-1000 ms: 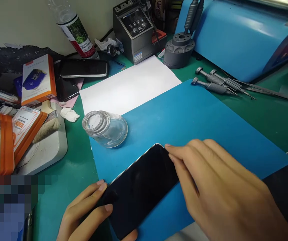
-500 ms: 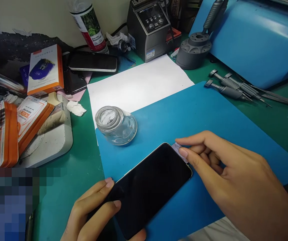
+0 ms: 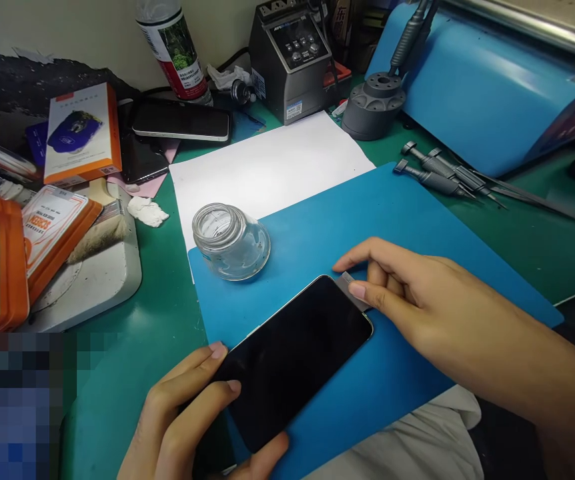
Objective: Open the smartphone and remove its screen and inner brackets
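A smartphone (image 3: 297, 363) with a dark screen lies at a slant over the blue mat (image 3: 347, 220). My left hand (image 3: 192, 407) grips its lower left end, fingertips on the screen's edge and thumb at the near side. Between thumb and fingers, my right hand (image 3: 407, 287) pinches a thin grey flat piece (image 3: 351, 291), which touches the phone's upper right short edge. Whether the piece sits in the gap or only against the edge, I cannot tell. An open glass jar (image 3: 232, 243) stands on the mat beyond the phone.
White paper (image 3: 277, 160) lies behind the jar. Several screwdrivers (image 3: 437, 177) and tweezers (image 3: 547, 207) rest at the right, near a blue machine (image 3: 467, 93). Orange boxes (image 3: 57, 233), a brush (image 3: 100, 230) and another phone (image 3: 182, 121) crowd the left. A soldering station (image 3: 292, 67) stands at the back.
My right hand has shifted slightly up and left along the phone's short edge, its index finger now lifted off the grey piece. The left hand keeps its grip; the view has tilted slightly.
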Motion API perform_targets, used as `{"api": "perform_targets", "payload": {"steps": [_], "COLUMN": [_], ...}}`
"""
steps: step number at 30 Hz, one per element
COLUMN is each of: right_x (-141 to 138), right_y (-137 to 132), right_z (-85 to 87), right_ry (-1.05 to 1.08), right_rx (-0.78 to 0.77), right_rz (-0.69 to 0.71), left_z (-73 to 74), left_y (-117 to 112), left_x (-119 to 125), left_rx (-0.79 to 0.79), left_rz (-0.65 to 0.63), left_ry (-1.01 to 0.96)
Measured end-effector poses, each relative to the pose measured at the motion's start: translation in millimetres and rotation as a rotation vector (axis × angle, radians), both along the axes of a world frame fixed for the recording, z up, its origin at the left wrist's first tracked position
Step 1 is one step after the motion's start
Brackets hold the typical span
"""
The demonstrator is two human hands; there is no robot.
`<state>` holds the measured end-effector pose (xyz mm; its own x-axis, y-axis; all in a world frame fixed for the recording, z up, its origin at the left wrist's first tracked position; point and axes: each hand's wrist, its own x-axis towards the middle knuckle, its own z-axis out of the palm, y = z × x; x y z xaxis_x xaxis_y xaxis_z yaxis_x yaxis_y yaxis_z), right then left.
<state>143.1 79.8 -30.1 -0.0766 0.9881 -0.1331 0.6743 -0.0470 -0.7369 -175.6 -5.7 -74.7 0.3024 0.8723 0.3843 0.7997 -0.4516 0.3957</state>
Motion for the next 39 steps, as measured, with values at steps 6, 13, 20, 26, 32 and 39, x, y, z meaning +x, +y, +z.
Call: {"api": "perform_targets", "payload": {"steps": [6, 13, 20, 26, 32, 39], "right_x": [-4.5, -31.9, -32.3, -14.1, -13.2, -18.5], "right_y": [-0.5, -29.3, -25.5, -4.4, -0.8, -27.7], "right_z": [5.2, -1.4, -6.9, 1.5, 8.5, -8.5], "right_ry": [-0.066, -0.453, -0.438, -0.132, 0.035, -0.035], "right_rx": [0.063, 0.653, 0.671, 0.313, 0.109, 0.426], "right_rz": [0.05, 0.101, 0.116, 0.067, -0.002, -0.12], "left_z": [0.5, -0.8, 0.0, 0.6, -0.5, 4.2], "left_y": [7.9, 12.4, 7.8, 9.1, 9.6, 5.3], "left_x": [-5.6, -14.5, -7.5, -7.8, -9.5, 1.8], "left_rx": [0.026, 0.089, 0.129, 0.128, 0.091, 0.035], "left_rz": [-0.06, -0.181, -0.15, -0.156, -0.165, -0.085], "left_ry": [-0.019, 0.029, 0.051, 0.071, 0.055, -0.037]}}
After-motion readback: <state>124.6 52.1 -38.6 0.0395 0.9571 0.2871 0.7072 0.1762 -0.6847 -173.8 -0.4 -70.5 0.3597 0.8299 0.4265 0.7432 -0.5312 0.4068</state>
